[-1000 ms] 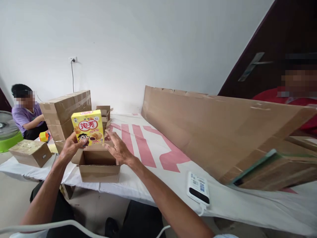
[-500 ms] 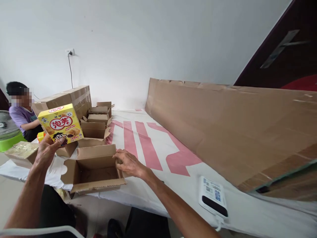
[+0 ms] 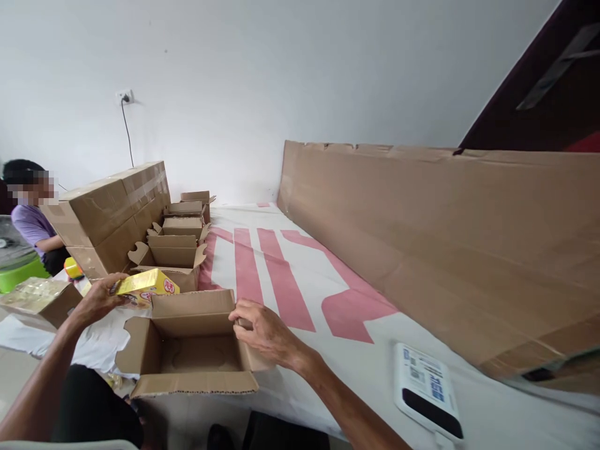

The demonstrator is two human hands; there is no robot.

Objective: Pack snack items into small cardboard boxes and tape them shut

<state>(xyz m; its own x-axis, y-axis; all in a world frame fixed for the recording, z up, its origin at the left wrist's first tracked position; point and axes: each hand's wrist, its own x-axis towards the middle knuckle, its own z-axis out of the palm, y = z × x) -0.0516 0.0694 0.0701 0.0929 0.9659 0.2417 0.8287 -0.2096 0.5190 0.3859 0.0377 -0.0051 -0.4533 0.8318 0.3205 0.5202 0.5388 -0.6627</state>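
Note:
My left hand [image 3: 102, 296] grips a yellow snack box [image 3: 149, 286] by one end. The snack box lies tilted on its side, just beyond the upper left edge of an open cardboard box [image 3: 201, 353]. That cardboard box stands at the near table edge with its flaps spread and nothing visible inside. My right hand [image 3: 262, 328] is at the box's right back corner, fingers curled and pressed on the flap edge there. Behind the snack box stands a row of open cardboard boxes [image 3: 173, 252].
Stacked sealed cartons [image 3: 103, 212] stand at the back left, with a yellow tape roll [image 3: 73, 268] beside them. A long cardboard panel [image 3: 422, 237] borders the right side. A white device [image 3: 427, 390] lies at the near right. A person [image 3: 32, 219] sits at far left.
My left hand has lowered the snack box and turned it from upright onto its side, nearer the open box. My right hand stays at the box corner. The view has shifted slightly.

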